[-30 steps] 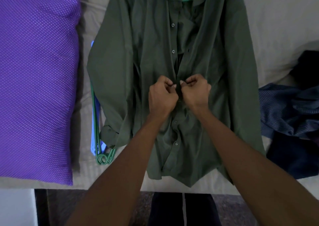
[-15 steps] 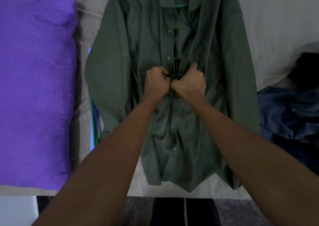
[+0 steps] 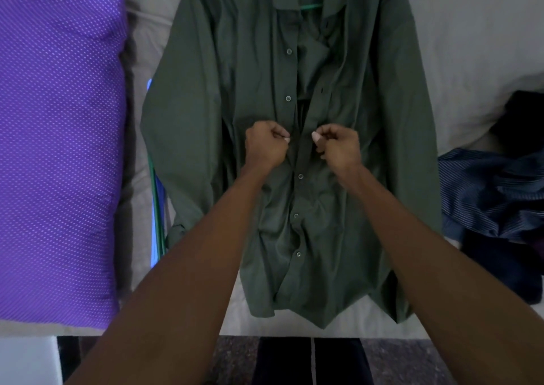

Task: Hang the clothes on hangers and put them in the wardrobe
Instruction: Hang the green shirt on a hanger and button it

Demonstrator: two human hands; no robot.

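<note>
A dark green button-up shirt [image 3: 206,96] lies flat on the bed, collar away from me, with a green hanger [image 3: 310,6] showing inside the neck. The lower buttons are closed; the upper front lies open. My left hand [image 3: 265,147] pinches the left placket edge at mid-chest. My right hand [image 3: 338,147] pinches the right placket edge across a narrow gap from it. Both fists are curled on the cloth.
A purple dotted pillow [image 3: 59,149] fills the left side. Spare green and blue hangers [image 3: 157,219] lie under the shirt's left sleeve. A heap of dark blue striped clothes [image 3: 488,196] sits at the right. The beige bed sheet [image 3: 471,46] ends near me.
My hands moved up the shirt front from the lower buttons, met at mid-chest, and have now drawn slightly apart, each holding its placket edge.
</note>
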